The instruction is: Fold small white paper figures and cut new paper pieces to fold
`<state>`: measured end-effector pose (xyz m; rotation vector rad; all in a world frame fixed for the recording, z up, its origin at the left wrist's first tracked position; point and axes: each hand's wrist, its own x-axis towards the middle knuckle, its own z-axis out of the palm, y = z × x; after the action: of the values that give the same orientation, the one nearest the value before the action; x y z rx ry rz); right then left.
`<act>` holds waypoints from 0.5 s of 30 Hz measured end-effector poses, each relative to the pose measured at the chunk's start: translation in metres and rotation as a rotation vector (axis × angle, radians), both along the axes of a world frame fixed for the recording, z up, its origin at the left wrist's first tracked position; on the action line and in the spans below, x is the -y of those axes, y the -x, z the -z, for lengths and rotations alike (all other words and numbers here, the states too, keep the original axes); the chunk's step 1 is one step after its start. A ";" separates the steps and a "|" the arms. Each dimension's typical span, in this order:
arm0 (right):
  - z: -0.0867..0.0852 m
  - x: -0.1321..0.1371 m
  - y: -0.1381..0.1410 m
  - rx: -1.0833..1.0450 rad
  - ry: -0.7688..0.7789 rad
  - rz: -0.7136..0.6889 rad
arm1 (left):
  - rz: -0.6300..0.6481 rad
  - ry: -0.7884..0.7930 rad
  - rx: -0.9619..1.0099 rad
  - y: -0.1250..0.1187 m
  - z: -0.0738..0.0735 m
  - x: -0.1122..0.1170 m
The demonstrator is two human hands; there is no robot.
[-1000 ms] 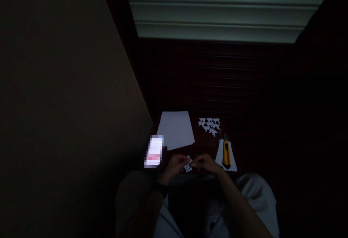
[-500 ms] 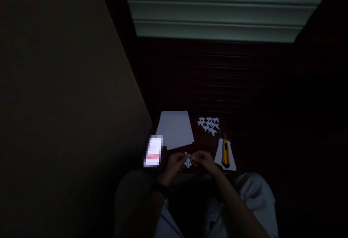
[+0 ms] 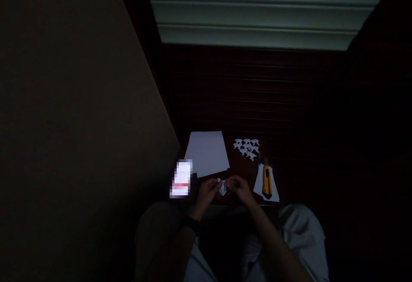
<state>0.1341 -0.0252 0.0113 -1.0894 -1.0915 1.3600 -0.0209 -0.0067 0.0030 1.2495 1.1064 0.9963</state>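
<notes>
In dim light my left hand [image 3: 207,191] and my right hand [image 3: 238,188] meet over the near edge of a small dark table [image 3: 241,168]. Both pinch a small folded piece of white paper [image 3: 222,187] between their fingertips. A dark watch sits on my left wrist. A stack of white paper sheets [image 3: 207,152] lies just beyond my hands. Several small folded white paper shapes [image 3: 246,147] are grouped at the table's far right.
A yellow utility knife [image 3: 267,181] rests on a white sheet [image 3: 259,184] to the right of my hands. A lit phone screen [image 3: 181,179] lies at the table's left edge. A plain wall [image 3: 74,114] rises on the left, window blinds [image 3: 257,11] ahead.
My hands have drawn closer together around the folded paper, which now looks narrower. Nothing else on the table has moved.
</notes>
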 end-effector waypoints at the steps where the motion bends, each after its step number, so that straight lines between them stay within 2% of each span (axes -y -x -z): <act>1: 0.000 0.000 0.000 0.002 0.006 0.005 | -0.003 -0.007 0.006 0.000 -0.001 0.001; 6: 0.002 -0.001 0.000 0.054 -0.001 0.018 | 0.070 -0.010 -0.027 0.003 -0.008 0.004; 15: 0.007 -0.001 0.006 0.267 -0.099 0.128 | 0.086 0.018 -0.028 0.004 -0.003 0.003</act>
<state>0.1286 -0.0238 0.0045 -1.2707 -1.2448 1.0695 -0.0253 -0.0095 0.0061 1.2886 1.0719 0.9050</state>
